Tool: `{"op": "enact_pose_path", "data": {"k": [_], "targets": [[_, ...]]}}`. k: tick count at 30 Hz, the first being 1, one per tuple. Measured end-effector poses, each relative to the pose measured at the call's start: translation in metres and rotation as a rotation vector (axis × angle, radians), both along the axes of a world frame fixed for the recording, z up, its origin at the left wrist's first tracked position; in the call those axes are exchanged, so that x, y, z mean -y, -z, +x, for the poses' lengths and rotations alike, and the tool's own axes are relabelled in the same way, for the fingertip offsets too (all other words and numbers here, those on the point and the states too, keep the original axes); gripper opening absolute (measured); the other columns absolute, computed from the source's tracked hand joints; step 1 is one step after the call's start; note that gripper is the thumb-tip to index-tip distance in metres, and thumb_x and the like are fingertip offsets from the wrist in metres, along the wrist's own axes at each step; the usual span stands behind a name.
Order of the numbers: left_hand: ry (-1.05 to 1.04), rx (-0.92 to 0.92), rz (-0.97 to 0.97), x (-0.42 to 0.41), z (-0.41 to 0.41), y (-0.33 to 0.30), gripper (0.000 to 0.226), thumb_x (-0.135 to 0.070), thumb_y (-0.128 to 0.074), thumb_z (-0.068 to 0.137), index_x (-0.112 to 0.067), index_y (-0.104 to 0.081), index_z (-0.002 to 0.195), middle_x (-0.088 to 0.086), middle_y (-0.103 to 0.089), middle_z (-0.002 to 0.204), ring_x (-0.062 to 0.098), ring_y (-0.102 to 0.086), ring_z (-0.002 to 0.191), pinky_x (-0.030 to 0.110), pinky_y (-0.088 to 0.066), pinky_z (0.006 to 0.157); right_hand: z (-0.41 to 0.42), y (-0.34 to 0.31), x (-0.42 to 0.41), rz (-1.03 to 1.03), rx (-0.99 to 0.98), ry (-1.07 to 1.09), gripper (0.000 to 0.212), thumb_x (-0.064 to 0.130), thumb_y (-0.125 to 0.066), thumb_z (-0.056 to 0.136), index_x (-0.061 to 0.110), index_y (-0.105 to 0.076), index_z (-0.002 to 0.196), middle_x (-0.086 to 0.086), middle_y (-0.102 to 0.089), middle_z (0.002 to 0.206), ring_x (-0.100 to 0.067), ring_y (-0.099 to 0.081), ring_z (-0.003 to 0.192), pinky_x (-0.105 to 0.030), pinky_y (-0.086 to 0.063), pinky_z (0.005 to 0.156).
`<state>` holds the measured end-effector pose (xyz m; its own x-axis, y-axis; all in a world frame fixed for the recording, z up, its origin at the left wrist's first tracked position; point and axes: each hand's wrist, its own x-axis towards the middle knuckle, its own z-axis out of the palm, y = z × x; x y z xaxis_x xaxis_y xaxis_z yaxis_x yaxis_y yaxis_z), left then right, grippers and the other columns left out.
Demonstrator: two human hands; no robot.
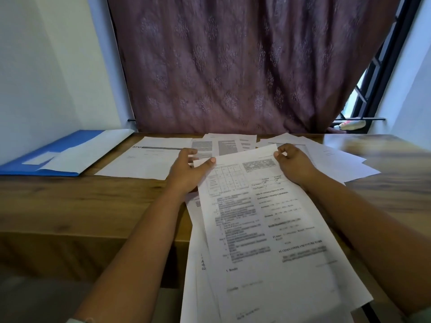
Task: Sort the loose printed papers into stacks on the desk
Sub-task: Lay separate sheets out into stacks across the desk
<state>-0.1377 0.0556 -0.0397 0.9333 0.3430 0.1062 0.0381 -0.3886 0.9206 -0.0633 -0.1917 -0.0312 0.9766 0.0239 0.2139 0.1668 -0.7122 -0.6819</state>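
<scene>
Desk [70, 201]: one folder [46, 157], two hands.

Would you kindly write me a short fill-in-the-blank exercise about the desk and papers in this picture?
1. Both hands hold the far end of a printed ____.
2. The folder at the desk's left end is ____ in colour.
3. Behind the desk hangs a patterned ____.
4. The left hand's thumb lies ____ the held page's corner, opposite the right hand.

Missing words: page; blue; curtain; on

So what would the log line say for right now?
left hand: holds top sheet | right hand: pinches top sheet | sorted sheets on desk
</scene>
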Motion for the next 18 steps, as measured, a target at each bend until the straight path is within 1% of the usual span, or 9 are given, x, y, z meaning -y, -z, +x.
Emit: {"op": "enact_pose_path", "data": {"k": [2, 4, 5, 8, 10, 12, 14, 16, 18], "targets": [[0.078, -0.065, -0.164, -0.003, -0.008, 0.001, 0.072, -0.048, -0.076, 0.080, -0.035, -0.034, 0.137, -0.011, -0.058, 0.116, 0.014, -0.062, 0.099, 0.030, -0.053, 0.072, 0.005, -0.008, -0.004, -0.002, -0.008, 0.050, 0.037, 0.029, -0.041, 0.104, 0.010, -0.046, 0.136, -0.014, -0.051, 0.139, -0.028, -0.053, 0.116, -0.031, -0.041, 0.090], [0.128, -0.104, -0.172, -0.005, -0.014, 0.005, 0.081, -0.043, -0.081, 0.077, -0.038, -0.030, 0.140, -0.008, -0.062, 0.117, 0.018, -0.063, 0.104, 0.036, -0.055, 0.084, 0.012, -0.015, -0.006, 0.040, -0.052, 0.082, 0.037, 0.025, -0.042, 0.103, 0.004, -0.050, 0.133, -0.018, -0.054, 0.135, -0.034, -0.053, 0.119, -0.037, -0.042, 0.096], [0.143, -0.112, -0.167, -0.006, -0.016, 0.007, 0.081, -0.038, -0.082, 0.077, -0.040, -0.030, 0.140, -0.007, -0.062, 0.119, 0.019, -0.063, 0.106, 0.039, -0.056, 0.087, 0.016, -0.017, -0.007, 0.074, -0.075, 0.091, 0.036, 0.023, -0.042, 0.103, 0.000, -0.053, 0.129, -0.021, -0.056, 0.131, -0.037, -0.054, 0.118, -0.039, -0.044, 0.094], [0.176, -0.130, -0.243, -0.009, -0.026, 0.005, 0.064, -0.019, -0.079, 0.082, -0.038, -0.043, 0.131, -0.002, -0.065, 0.119, 0.022, -0.066, 0.103, 0.040, -0.060, 0.079, 0.024, -0.022, -0.013, 0.163, -0.148, 0.134, 0.036, 0.016, -0.039, 0.103, -0.006, -0.052, 0.127, -0.026, -0.056, 0.125, -0.040, -0.054, 0.114, -0.037, -0.043, 0.083], [0.284, -0.160, -0.337, -0.014, -0.032, 0.002, 0.055, -0.007, -0.079, 0.080, -0.031, -0.055, 0.123, 0.001, -0.063, 0.121, 0.026, -0.067, 0.105, 0.038, -0.061, 0.077, 0.027, -0.025, -0.018, 0.316, -0.201, 0.175, 0.032, 0.012, -0.041, 0.102, -0.003, -0.050, 0.129, -0.021, -0.056, 0.113, -0.035, -0.057, 0.098, -0.033, -0.046, 0.073], [0.363, -0.168, -0.334, -0.020, -0.036, 0.000, 0.046, 0.000, -0.076, 0.080, -0.023, -0.065, 0.118, 0.000, -0.064, 0.121, 0.026, -0.067, 0.106, 0.032, -0.060, 0.072, 0.031, -0.023, -0.022, 0.463, -0.262, 0.205, 0.036, 0.013, -0.047, 0.100, 0.000, -0.046, 0.133, -0.013, -0.058, 0.109, -0.026, -0.058, 0.090, -0.032, -0.049, 0.062], [0.313, -0.157, -0.298, -0.024, -0.037, -0.001, 0.038, 0.003, -0.074, 0.082, -0.016, -0.070, 0.114, -0.002, -0.065, 0.116, 0.024, -0.069, 0.102, 0.030, -0.060, 0.070, 0.034, -0.020, -0.028, 0.587, -0.340, 0.119, 0.040, 0.019, -0.056, 0.098, 0.003, -0.048, 0.133, -0.011, -0.065, 0.113, -0.024, -0.065, 0.090, -0.031, -0.053, 0.059], [0.215, -0.136, -0.294, -0.030, -0.032, 0.002, 0.033, 0.004, -0.073, 0.083, -0.013, -0.071, 0.111, 0.000, -0.067, 0.114, 0.023, -0.070, 0.099, 0.036, -0.061, 0.080, 0.023, -0.022, -0.036, 0.670, -0.426, -0.030, 0.033, 0.018, -0.063, 0.094, 0.005, -0.057, 0.123, -0.012, -0.069, 0.114, -0.024, -0.069, 0.091, -0.034, -0.058, 0.065], [0.165, -0.134, -0.356, -0.038, -0.025, 0.003, 0.032, 0.006, -0.071, 0.083, -0.009, -0.070, 0.111, 0.007, -0.069, 0.116, 0.025, -0.070, 0.099, 0.039, -0.058, 0.089, 0.013, -0.020, -0.041, 0.643, -0.464, -0.187, 0.027, 0.009, -0.068, 0.089, 0.008, -0.057, 0.113, -0.010, -0.070, 0.109, -0.021, -0.070, 0.087, -0.034, -0.059, 0.068]]}}
